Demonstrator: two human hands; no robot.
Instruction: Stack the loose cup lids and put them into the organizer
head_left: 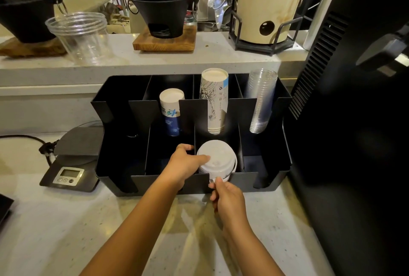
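Left hand [184,164] is gripping the lids [218,160] at their nine o'clock; right hand [228,200] is pinching their six o'clock rim, inside the organizer [281,154].

Lighting was bright and even from overhead, with soft glare on the pale worktop [66,231] under the forearms. The right side fell into deep shadow. Wide-angle distortion bent the edges; focus stayed fairly sharp.

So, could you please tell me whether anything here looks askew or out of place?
Nothing stands out. The white lid stack sits in the organizer front slot, held by the left hand and right hand; the cup stacks just lean back.
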